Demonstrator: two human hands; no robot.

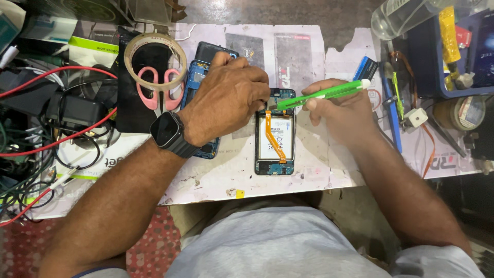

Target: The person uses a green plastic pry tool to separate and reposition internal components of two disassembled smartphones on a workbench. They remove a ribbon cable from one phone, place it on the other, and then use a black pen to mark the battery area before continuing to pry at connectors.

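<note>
Both hands [226, 100] [339, 110] — green tool [324, 93] — perhaps touching opened phone [275, 135]

A worn white mat [309, 170] (edges peeling) bears an opened phone [275, 135], scissors [159, 87] and tape roll [154, 59].

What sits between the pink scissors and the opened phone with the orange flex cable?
In the head view, the left hand and a blue phone frame under it lie between the pink scissors and the opened phone.
</note>
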